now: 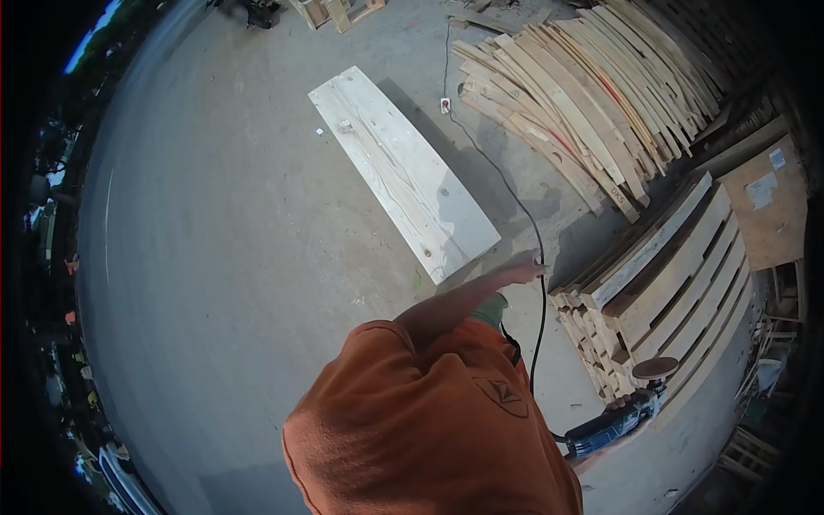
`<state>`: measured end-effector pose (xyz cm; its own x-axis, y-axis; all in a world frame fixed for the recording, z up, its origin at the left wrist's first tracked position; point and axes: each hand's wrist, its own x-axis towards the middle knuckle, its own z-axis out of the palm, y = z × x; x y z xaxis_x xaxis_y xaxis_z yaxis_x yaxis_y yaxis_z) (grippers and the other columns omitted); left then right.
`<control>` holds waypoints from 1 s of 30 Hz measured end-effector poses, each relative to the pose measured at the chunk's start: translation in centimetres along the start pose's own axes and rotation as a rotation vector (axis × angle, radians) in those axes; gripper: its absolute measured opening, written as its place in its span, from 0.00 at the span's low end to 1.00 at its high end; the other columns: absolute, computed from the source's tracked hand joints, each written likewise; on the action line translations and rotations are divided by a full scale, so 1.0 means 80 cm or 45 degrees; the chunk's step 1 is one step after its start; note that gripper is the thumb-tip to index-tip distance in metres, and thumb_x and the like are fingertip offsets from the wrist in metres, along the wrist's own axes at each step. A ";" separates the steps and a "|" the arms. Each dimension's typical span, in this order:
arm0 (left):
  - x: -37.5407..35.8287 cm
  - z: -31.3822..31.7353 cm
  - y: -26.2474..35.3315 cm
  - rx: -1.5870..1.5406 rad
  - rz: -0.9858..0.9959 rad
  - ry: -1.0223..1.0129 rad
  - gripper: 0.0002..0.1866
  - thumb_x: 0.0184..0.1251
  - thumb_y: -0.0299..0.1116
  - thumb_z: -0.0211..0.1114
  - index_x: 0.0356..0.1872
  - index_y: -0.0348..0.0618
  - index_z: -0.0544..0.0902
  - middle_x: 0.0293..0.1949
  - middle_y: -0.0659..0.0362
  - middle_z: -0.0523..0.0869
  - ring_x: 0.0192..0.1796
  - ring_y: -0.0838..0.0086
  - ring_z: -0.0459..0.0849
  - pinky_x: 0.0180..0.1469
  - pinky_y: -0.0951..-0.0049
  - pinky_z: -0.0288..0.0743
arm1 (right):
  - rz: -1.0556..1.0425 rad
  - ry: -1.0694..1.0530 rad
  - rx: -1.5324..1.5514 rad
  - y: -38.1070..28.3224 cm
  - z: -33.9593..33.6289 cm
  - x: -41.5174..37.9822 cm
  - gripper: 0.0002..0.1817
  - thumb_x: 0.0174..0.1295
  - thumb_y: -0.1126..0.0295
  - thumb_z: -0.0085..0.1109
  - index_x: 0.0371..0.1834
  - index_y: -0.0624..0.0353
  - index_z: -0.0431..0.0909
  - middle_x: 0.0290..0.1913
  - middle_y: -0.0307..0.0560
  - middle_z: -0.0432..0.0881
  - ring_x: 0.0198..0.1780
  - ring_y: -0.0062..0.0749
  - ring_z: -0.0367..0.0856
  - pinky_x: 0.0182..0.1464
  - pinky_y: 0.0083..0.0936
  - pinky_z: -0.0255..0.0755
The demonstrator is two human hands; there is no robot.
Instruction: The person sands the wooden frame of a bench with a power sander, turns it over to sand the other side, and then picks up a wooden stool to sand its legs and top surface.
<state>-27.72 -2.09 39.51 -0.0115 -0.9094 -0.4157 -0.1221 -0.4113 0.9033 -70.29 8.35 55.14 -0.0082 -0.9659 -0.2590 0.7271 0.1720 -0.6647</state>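
My left hand (524,269) reaches across in front of my body, its fingers closed around the black power cord (538,326). Low on the right, a blue angle grinder (599,433) with a round brown disc (655,368) is in my right hand (620,402). The disc faces up, and the grinder's body hides most of that hand. The cord runs from the grinder past my left hand to a small white socket with a red centre (445,106) on the ground. Beyond my left arm stands a long pale wooden bench or board (399,172), apart from both hands.
Several long planks (558,103) lie piled at the upper right. Nearer on the right is a stack of pallets (678,266), with a brown panel (764,202) behind it. A wooden frame (339,13) stands at the far top. Concrete ground (215,257) extends to the left.
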 end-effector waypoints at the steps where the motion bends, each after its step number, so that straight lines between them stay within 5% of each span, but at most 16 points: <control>1: -0.001 0.026 0.003 0.048 -0.046 -0.229 0.28 0.70 0.53 0.64 0.58 0.40 0.76 0.39 0.54 0.85 0.38 0.71 0.82 0.37 0.68 0.78 | 0.005 -0.054 -0.053 -0.010 0.006 0.023 0.34 0.73 0.42 0.51 0.68 0.59 0.65 0.47 0.56 0.80 0.41 0.40 0.83 0.39 0.33 0.83; 2: 0.001 0.051 0.007 0.093 -0.084 -0.456 0.33 0.68 0.57 0.65 0.61 0.38 0.75 0.43 0.51 0.86 0.44 0.66 0.85 0.42 0.64 0.80 | 0.007 -0.108 -0.107 -0.020 0.012 0.046 0.34 0.73 0.42 0.51 0.68 0.59 0.65 0.47 0.56 0.80 0.41 0.39 0.83 0.39 0.33 0.83; 4: 0.004 0.083 -0.003 0.668 0.251 -0.348 0.39 0.68 0.60 0.63 0.64 0.34 0.73 0.50 0.44 0.86 0.53 0.52 0.85 0.54 0.55 0.77 | 0.024 -0.304 -0.243 -0.035 0.036 0.100 0.35 0.73 0.40 0.49 0.67 0.60 0.66 0.46 0.55 0.80 0.41 0.37 0.82 0.41 0.30 0.83; 7: 0.015 0.061 0.018 0.833 0.081 -0.428 0.43 0.62 0.66 0.64 0.62 0.34 0.78 0.52 0.38 0.86 0.55 0.45 0.85 0.55 0.51 0.77 | 0.121 -0.281 -0.262 -0.037 0.071 0.177 0.35 0.73 0.39 0.49 0.65 0.61 0.67 0.46 0.54 0.80 0.41 0.37 0.82 0.42 0.29 0.83; 9: 0.033 0.044 0.029 0.763 -0.004 -0.396 0.45 0.62 0.68 0.63 0.62 0.32 0.77 0.56 0.37 0.83 0.61 0.47 0.81 0.60 0.54 0.75 | 0.213 -0.296 -0.288 -0.025 0.112 0.224 0.34 0.72 0.40 0.50 0.62 0.62 0.69 0.47 0.53 0.80 0.42 0.39 0.82 0.41 0.33 0.81; 11: 0.049 0.027 0.050 0.339 -0.027 -0.089 0.43 0.62 0.68 0.64 0.61 0.34 0.78 0.58 0.38 0.82 0.62 0.49 0.81 0.61 0.57 0.74 | 0.271 -0.388 -0.290 -0.005 0.129 0.290 0.33 0.73 0.42 0.51 0.62 0.62 0.70 0.46 0.53 0.81 0.41 0.40 0.82 0.40 0.34 0.81; 16: 0.178 0.022 0.125 -0.204 0.125 -0.806 0.36 0.74 0.61 0.57 0.67 0.39 0.73 0.53 0.50 0.83 0.58 0.64 0.82 0.56 0.64 0.79 | 0.491 -0.419 -0.337 0.074 0.198 0.458 0.34 0.73 0.39 0.45 0.58 0.63 0.72 0.43 0.54 0.81 0.39 0.39 0.81 0.39 0.32 0.79; 19: 0.233 0.008 0.207 -0.219 0.067 -0.901 0.38 0.73 0.63 0.58 0.67 0.39 0.72 0.51 0.54 0.82 0.56 0.67 0.81 0.54 0.64 0.80 | 0.735 -0.523 -0.336 0.130 0.262 0.570 0.36 0.73 0.37 0.41 0.61 0.61 0.70 0.44 0.54 0.81 0.39 0.41 0.80 0.39 0.34 0.79; 23: 0.310 -0.003 0.254 -0.826 -0.078 -0.708 0.38 0.68 0.59 0.66 0.67 0.38 0.70 0.50 0.56 0.82 0.54 0.68 0.82 0.53 0.66 0.80 | 0.879 -0.663 -0.392 0.209 0.348 0.683 0.37 0.72 0.35 0.42 0.62 0.62 0.69 0.42 0.52 0.80 0.38 0.39 0.79 0.38 0.33 0.78; 25: 0.361 -0.010 0.254 -1.116 0.192 -0.343 0.38 0.62 0.52 0.73 0.65 0.36 0.70 0.52 0.55 0.83 0.55 0.69 0.82 0.51 0.66 0.80 | 0.979 -0.734 -0.414 0.240 0.384 0.734 0.39 0.72 0.33 0.41 0.62 0.62 0.70 0.43 0.53 0.81 0.39 0.38 0.80 0.39 0.32 0.77; 26: 0.372 -0.019 0.259 -0.909 0.142 0.064 0.37 0.56 0.47 0.76 0.60 0.35 0.71 0.47 0.53 0.84 0.50 0.67 0.85 0.49 0.65 0.79 | 1.008 -0.742 -0.415 0.252 0.403 0.759 0.39 0.72 0.33 0.41 0.62 0.62 0.70 0.43 0.53 0.81 0.39 0.38 0.80 0.39 0.32 0.77; 29: 0.385 -0.085 0.301 -0.744 -0.169 0.478 0.37 0.52 0.51 0.78 0.54 0.35 0.71 0.41 0.47 0.84 0.41 0.56 0.87 0.46 0.59 0.79 | 1.234 -0.692 -0.866 0.293 0.447 0.812 0.35 0.71 0.41 0.52 0.64 0.63 0.69 0.46 0.54 0.81 0.43 0.37 0.82 0.44 0.32 0.78; 30: 0.420 -0.082 0.281 -0.521 -0.182 0.727 0.36 0.51 0.50 0.77 0.51 0.36 0.70 0.40 0.43 0.84 0.43 0.48 0.86 0.46 0.53 0.78 | 0.938 -0.852 -1.254 0.326 0.448 0.828 0.34 0.68 0.47 0.59 0.65 0.64 0.68 0.49 0.56 0.81 0.46 0.38 0.82 0.48 0.32 0.78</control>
<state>-24.32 -42.31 46.51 0.5113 -0.6889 -0.5138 0.3000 -0.4172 0.8579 -27.22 -58.11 45.76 0.6877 -0.4553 -0.5655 -0.3557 0.4677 -0.8092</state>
